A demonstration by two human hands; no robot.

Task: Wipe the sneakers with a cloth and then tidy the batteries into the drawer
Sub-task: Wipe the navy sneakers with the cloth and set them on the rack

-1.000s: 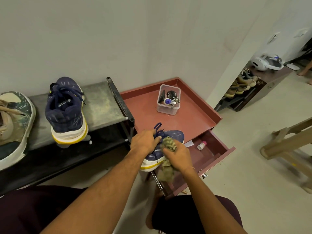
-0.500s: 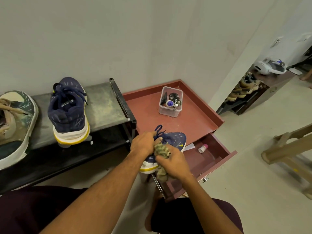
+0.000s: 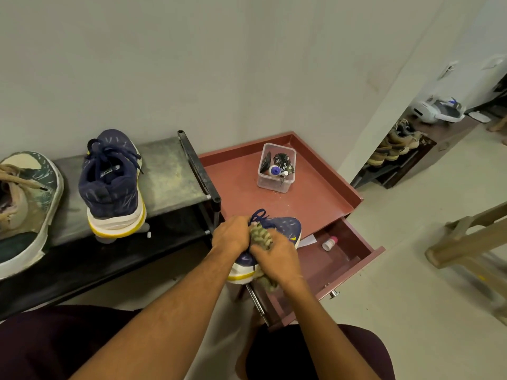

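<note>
Left hand (image 3: 231,234) is gripping 1 navy sneaker (image 3: 285,227) above the open drawer (image 3: 354,239), right hand (image 3: 277,256) is pressing a clutched cloth (image 3: 260,235) on it; batteries likely not yet tidied.

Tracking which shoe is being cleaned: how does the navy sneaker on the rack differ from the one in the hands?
The rack sneaker rests untouched on the shelf; the held sneaker is gripped by the left hand while the right hand presses a cloth on it. The rack sneaker shows its heel; the held sneaker is largely hidden. Both are navy with white-and-yellow soles.
</note>
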